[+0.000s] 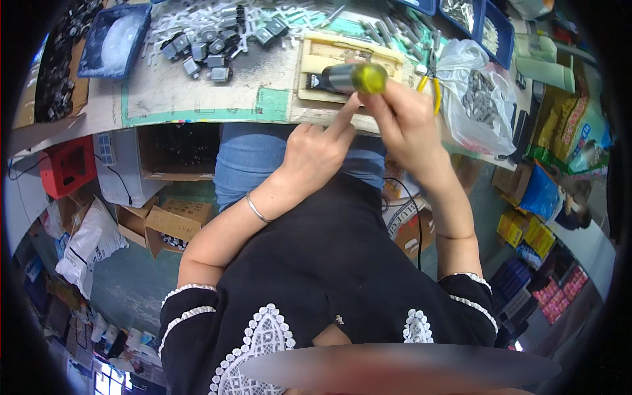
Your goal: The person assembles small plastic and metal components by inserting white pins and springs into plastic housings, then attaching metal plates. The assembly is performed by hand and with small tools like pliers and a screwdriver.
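My right hand grips a tool with a round yellow-green end and a grey barrel, blurred by motion. It is held over a cream-coloured tray-like fixture at the table's near edge. A dark piece lies in the fixture at the barrel's left end; I cannot make out its kind. My left hand is just in front of the fixture, index finger stretched toward the tool and the other fingers curled. Nothing shows in it; its index fingertip comes close to my right fingers.
Small metal-and-black parts are heaped at the back left, near a blue tray. Yellow-handled pliers and a clear plastic bag of grey pieces lie on the right. Blue bins stand behind; an open carton is below left.
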`<act>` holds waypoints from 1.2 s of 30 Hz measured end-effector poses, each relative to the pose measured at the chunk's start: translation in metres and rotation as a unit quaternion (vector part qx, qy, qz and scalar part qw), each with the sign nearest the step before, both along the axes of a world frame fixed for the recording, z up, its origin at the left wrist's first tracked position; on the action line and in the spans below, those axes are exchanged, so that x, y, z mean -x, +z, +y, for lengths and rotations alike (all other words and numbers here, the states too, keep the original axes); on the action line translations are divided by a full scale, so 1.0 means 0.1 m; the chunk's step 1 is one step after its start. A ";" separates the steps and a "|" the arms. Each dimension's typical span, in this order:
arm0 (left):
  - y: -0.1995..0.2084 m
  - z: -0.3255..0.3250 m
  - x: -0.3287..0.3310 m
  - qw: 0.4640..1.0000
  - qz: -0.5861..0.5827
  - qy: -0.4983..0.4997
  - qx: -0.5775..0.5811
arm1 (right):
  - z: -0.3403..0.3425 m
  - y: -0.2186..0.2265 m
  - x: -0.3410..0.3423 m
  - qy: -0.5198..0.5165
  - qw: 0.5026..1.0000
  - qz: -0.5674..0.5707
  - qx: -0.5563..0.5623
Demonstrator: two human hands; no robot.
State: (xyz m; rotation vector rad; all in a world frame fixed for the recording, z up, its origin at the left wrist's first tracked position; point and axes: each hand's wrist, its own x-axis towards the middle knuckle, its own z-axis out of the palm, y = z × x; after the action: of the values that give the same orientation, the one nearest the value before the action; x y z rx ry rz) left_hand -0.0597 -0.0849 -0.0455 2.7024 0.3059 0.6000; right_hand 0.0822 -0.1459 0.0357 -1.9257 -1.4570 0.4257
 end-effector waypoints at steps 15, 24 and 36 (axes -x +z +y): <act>0.11 0.10 -0.02 0.992 -0.051 -0.022 0.114 | 0.06 -0.03 -0.20 -0.116 0.988 -0.032 0.091; 0.38 0.43 -0.28 0.995 -0.037 -0.028 0.086 | -1.19 -0.28 -1.54 -0.497 0.851 -0.119 0.124; 0.40 0.52 -0.39 0.845 -0.089 -0.007 0.527 | -0.82 -0.24 -0.59 -0.231 0.940 -0.185 0.169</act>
State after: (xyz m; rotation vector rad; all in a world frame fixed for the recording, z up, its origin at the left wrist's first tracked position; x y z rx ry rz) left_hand -0.0210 -0.0331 -0.0058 1.5697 0.4078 0.4659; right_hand 0.1414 -0.2282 0.0114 -2.6524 -1.1355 0.0986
